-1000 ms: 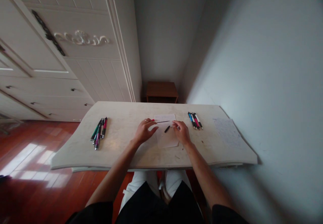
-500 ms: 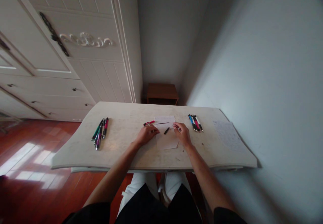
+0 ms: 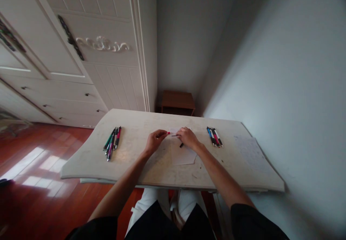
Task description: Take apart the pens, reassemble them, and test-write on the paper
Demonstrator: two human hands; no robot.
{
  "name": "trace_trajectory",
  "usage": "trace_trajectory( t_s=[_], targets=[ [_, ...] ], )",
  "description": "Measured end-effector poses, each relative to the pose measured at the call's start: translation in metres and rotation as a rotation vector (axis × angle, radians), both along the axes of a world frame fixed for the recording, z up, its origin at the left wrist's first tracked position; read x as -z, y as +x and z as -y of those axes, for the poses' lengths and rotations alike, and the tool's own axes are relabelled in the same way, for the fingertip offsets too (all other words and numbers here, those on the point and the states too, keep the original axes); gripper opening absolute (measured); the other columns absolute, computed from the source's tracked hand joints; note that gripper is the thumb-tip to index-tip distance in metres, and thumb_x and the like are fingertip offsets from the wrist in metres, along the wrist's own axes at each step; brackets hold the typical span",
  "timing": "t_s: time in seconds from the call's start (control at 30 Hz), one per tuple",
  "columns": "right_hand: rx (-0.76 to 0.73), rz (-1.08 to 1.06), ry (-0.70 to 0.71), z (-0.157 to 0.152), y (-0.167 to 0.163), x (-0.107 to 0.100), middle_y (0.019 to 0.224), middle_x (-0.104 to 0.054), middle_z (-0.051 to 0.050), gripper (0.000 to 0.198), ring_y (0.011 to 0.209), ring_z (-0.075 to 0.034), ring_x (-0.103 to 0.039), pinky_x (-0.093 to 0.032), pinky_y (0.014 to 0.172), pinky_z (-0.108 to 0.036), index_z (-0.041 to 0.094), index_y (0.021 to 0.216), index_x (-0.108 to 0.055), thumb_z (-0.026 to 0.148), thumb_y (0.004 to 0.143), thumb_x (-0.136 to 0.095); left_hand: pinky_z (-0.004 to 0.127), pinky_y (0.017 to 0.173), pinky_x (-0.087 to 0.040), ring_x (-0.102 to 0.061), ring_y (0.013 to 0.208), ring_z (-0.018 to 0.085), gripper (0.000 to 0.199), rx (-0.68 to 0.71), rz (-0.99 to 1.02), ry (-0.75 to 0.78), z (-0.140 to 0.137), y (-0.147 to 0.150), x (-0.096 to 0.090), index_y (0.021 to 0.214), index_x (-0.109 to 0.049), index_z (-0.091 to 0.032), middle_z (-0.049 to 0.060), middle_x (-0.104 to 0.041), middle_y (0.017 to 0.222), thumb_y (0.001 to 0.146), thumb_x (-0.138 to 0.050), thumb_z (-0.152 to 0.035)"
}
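Note:
My left hand (image 3: 156, 141) is closed around a red pen barrel (image 3: 168, 133), whose tip end pokes out past the fingers toward the right. In my right hand (image 3: 187, 137) the fingers pinch a thin dark pen refill (image 3: 174, 136), its end pointing left at the barrel. A small gap appears to lie between the two, though they are tiny here. Under both hands is a white sheet of paper (image 3: 183, 157) on the table. On that paper, just below my right fingers, sits a short black pen part (image 3: 181, 145).
A bunch of several pens (image 3: 112, 142) lies on the left of the white table (image 3: 140, 124). Several more pens (image 3: 214, 137) lie side by side at the right. A written sheet (image 3: 251, 150) rests near the right edge, beside the wall. Behind stands a brown stool (image 3: 178, 99).
My left hand has picked up the red pen barrel from the table. My right hand has moved left with the refill, bringing it up to the barrel. The view has shifted slightly.

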State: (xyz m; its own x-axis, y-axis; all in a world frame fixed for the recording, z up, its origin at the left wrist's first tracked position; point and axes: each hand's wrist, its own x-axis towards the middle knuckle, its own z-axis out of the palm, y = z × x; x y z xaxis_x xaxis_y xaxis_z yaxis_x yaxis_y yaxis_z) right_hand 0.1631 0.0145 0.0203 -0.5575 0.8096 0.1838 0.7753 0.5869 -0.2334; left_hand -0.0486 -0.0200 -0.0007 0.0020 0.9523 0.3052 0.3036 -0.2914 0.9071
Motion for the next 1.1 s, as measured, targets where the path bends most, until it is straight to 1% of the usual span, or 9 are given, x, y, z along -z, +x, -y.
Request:
trace_trajectory(
  t_s=[0.07,0.13,0.27,0.4,0.67,0.8,0.9,1.0,1.1],
  targets=[
    [-0.025,0.107,0.025,-0.004,-0.004,-0.003,0.09,-0.07,-0.008,0.007,0.093,-0.022,-0.059,-0.043,0.08,-0.032,0.02,0.086,-0.074,0.019,0.084,-0.068,0.027,0.066,-0.055,-0.067,0.071,0.017,0.028,-0.003,-0.012,0.011,0.0,0.0,0.001,0.086,-0.074,-0.017,0.006,-0.075,0.083,0.081,-0.066,-0.043],
    [-0.044,0.192,0.059,-0.006,-0.007,-0.006,0.09,-0.069,-0.008,0.007,0.094,-0.023,-0.058,-0.042,0.078,-0.032,0.018,0.086,-0.072,0.021,0.086,-0.066,0.029,0.068,-0.055,-0.068,0.072,0.018,0.028,-0.008,-0.025,0.027,0.0,0.0,0.003,0.086,-0.075,-0.018,0.006,-0.076,0.085,0.082,-0.065,-0.044],
    [-0.07,0.325,0.152,-0.004,-0.012,-0.008,0.094,-0.067,-0.011,0.013,0.094,-0.024,-0.056,-0.039,0.078,-0.033,0.015,0.089,-0.068,0.016,0.091,-0.055,0.029,0.068,-0.054,-0.067,0.073,0.018,0.025,-0.027,-0.099,0.083,0.001,-0.001,0.005,0.089,-0.075,-0.019,0.006,-0.075,0.088,0.085,-0.063,-0.04],
    [-0.118,0.387,0.199,-0.003,-0.016,-0.009,0.093,-0.066,-0.014,0.017,0.091,-0.025,-0.055,-0.038,0.076,-0.035,0.012,0.09,-0.066,0.012,0.092,-0.05,0.031,0.072,-0.052,-0.065,0.075,0.018,0.019,-0.023,-0.212,0.176,0.003,-0.001,0.005,0.09,-0.074,-0.02,0.006,-0.074,0.086,0.089,-0.06,-0.032],
    [-0.371,0.493,0.201,-0.006,-0.026,-0.021,0.079,-0.07,-0.014,0.023,0.083,-0.025,-0.059,-0.036,0.072,-0.036,0.01,0.081,-0.072,0.011,0.089,-0.051,0.029,0.071,-0.052,-0.063,0.077,0.017,0.016,-0.041,-0.272,0.253,0.006,0.003,0.012,0.091,-0.071,-0.02,0.006,-0.072,0.086,0.09,-0.057,-0.026],
    [-0.381,0.489,0.2,-0.005,-0.03,-0.028,0.08,-0.071,-0.015,0.022,0.083,-0.024,-0.06,-0.035,0.072,-0.035,0.01,0.08,-0.073,0.01,0.087,-0.052,0.027,0.065,-0.052,-0.063,0.074,0.016,0.017,-0.049,-0.27,0.251,0.008,0.005,0.013,0.09,-0.071,-0.021,0.005,-0.072,0.084,0.089,-0.057,-0.028],
    [-0.373,0.507,0.213,-0.004,-0.027,-0.034,0.084,-0.072,-0.015,0.023,0.083,-0.024,-0.06,-0.034,0.072,-0.035,0.01,0.082,-0.073,0.01,0.088,-0.05,0.028,0.068,-0.053,-0.064,0.073,0.016,0.018,-0.072,-0.257,0.24,0.008,0.003,0.011,0.089,-0.072,-0.02,0.005,-0.073,0.085,0.088,-0.057,-0.03],
    [-0.316,0.472,0.278,0.004,-0.018,-0.043,0.088,-0.071,-0.015,0.026,0.084,-0.024,-0.06,-0.033,0.073,-0.035,0.009,0.087,-0.071,0.01,0.091,-0.045,0.029,0.071,-0.053,-0.065,0.072,0.016,0.019,-0.085,-0.234,0.233,0.01,0.004,0.009,0.087,-0.072,-0.019,0.005,-0.074,0.084,0.088,-0.058,-0.032],
    [-0.217,0.408,0.312,0.017,-0.003,-0.051,0.087,-0.071,-0.014,0.023,0.082,-0.022,-0.06,-0.033,0.075,-0.035,0.011,0.091,-0.068,0.011,0.091,-0.045,0.029,0.069,-0.053,-0.065,0.072,0.016,0.021,-0.098,-0.179,0.206,0.017,0.011,0.009,0.09,-0.072,-0.02,0.006,-0.074,0.088,0.088,-0.058,-0.035]
  ],
)
